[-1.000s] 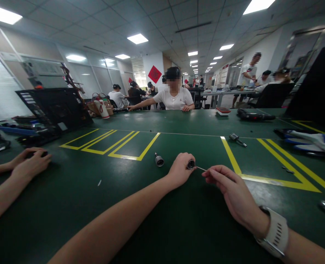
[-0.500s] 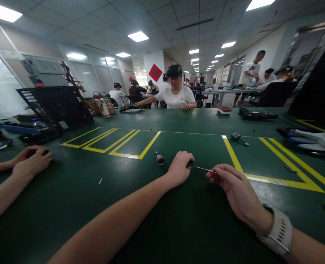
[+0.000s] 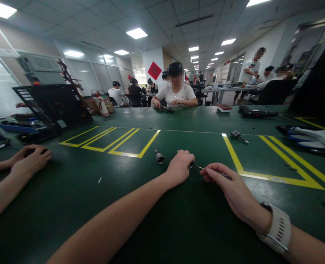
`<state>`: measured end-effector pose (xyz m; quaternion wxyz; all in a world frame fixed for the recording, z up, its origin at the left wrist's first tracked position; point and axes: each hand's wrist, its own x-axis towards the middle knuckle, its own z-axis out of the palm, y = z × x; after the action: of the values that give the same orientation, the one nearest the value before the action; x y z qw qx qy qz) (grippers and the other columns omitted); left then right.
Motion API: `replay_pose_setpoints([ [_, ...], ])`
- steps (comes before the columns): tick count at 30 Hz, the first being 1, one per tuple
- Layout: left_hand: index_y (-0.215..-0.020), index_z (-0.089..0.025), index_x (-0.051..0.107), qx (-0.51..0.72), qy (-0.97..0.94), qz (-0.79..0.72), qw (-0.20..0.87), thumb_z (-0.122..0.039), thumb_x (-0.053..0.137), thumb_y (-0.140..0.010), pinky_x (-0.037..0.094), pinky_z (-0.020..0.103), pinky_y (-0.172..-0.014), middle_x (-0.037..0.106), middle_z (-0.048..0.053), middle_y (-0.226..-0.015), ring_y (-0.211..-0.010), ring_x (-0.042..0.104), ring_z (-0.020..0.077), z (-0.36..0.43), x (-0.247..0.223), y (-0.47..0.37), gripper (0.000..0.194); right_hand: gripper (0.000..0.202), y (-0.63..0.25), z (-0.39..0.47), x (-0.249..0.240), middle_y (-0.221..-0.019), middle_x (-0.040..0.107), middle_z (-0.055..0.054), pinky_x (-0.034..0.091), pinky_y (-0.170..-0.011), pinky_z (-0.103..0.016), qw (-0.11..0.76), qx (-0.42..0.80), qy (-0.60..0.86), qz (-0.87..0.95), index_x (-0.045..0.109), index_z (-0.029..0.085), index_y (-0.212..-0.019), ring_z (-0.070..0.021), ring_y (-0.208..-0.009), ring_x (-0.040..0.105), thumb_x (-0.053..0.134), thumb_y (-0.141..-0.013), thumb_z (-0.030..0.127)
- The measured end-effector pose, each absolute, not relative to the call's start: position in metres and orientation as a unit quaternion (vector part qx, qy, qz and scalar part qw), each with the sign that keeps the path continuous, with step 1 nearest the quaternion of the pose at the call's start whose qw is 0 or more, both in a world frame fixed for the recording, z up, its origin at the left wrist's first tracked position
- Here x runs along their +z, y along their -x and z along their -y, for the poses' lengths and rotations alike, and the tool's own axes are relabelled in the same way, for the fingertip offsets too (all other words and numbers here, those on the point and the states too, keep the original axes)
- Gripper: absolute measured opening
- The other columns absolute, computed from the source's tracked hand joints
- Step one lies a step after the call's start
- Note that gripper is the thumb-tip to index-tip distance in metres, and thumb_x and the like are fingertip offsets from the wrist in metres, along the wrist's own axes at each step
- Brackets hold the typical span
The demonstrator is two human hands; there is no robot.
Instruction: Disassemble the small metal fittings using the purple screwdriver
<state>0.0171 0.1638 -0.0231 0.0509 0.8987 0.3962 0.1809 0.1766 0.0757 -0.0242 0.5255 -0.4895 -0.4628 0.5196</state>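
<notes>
While the left hand (image 3: 180,167) is closing its fingers around a dark grey, cylindrical metal socket (image 3: 191,165) just above the green tabletop (image 3: 140,220), the right hand (image 3: 229,187) is pinching a thin, silvery metal rod (image 3: 198,167) between thumb and fingers. The rod is pointing at the socket's open end, though whether its tip is touching inside is staying hidden. A pale, perforated wristband (image 3: 279,229) is circling the right wrist. Just beyond the left hand, a second grey metal socket with a narrow shank (image 3: 159,157) is lying on the table, and a third similar metal socket (image 3: 239,136) is lying farther off to the right, near a yellow tape outline (image 3: 232,154). Small dark pieces (image 3: 291,167) are resting inside that outline. At far left, another person's hands (image 3: 32,159) are gripping something dark. Across the table, a person in a white shirt (image 3: 176,96) is handling a dark, elongated tool (image 3: 166,109).
</notes>
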Motion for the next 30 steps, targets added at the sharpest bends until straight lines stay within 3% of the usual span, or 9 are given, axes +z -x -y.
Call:
replay_pose_setpoints([
  [11, -0.092, -0.019, 0.049, 0.17, -0.868, -0.457, 0.092, 0.002, 0.047, -0.074, 0.042, 0.028, -0.074, 0.055, 0.004, -0.096, -0.091, 0.048, 0.0177, -0.158, -0.017, -0.019, 0.028, 0.017, -0.179, -0.076, -0.025, -0.082, 0.066, -0.004, 0.042, -0.076, -0.036, 0.547, 0.503, 0.488, 0.458, 0.067, 0.02, -0.079, -0.0194, -0.081, 0.057, 0.062, -0.079, 0.036],
  [24, -0.087, -0.017, 0.052, 0.214, -0.859, -0.453, 0.104, 0.002, 0.049, -0.073, 0.043, 0.031, -0.076, 0.055, 0.005, -0.096, -0.091, 0.048, 0.0193, -0.163, -0.023, -0.016, 0.024, 0.014, -0.178, -0.074, -0.023, -0.073, 0.065, -0.004, 0.043, -0.07, -0.035, 0.583, 0.47, 0.489, 0.447, 0.065, 0.02, -0.071, -0.0194, -0.073, 0.057, 0.063, -0.076, 0.033],
  [30, -0.088, -0.017, 0.055, 0.255, -0.859, -0.429, 0.116, -0.01, 0.056, -0.077, 0.043, 0.03, -0.081, 0.059, 0.003, -0.093, -0.091, 0.052, 0.0168, -0.17, -0.029, -0.015, 0.014, 0.016, -0.178, -0.073, -0.023, -0.081, 0.066, -0.003, 0.044, -0.074, -0.036, 0.578, 0.448, 0.486, 0.479, 0.064, 0.022, -0.078, -0.0202, -0.081, 0.058, 0.059, -0.08, 0.037],
])
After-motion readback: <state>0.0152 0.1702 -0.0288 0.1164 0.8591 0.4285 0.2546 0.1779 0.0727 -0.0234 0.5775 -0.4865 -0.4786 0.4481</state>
